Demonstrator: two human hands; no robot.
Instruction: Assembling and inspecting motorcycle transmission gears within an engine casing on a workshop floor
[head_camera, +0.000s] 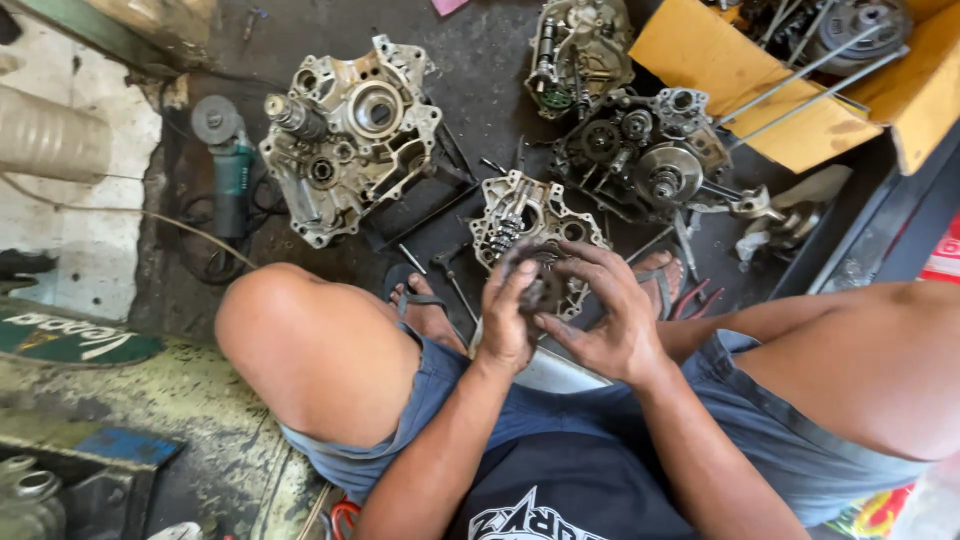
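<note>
Fingers (528, 283) of both hands are closed round 1 small dark gear part (541, 285), held up over the lap just above the small engine case (520, 220) on the floor; looks like it's being turned & checked. Left hand (508, 315) grips from the side, right hand (610, 315) cups it, both wrists bent in, elbows by the knees. Next move prob. needs a firm grip & slow turning so it won't slip.

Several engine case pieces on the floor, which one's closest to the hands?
The small crankcase piece with the gear stack, on the floor directly above the hands. The large case half lies farther left; the other two lie farther up and right.
</note>
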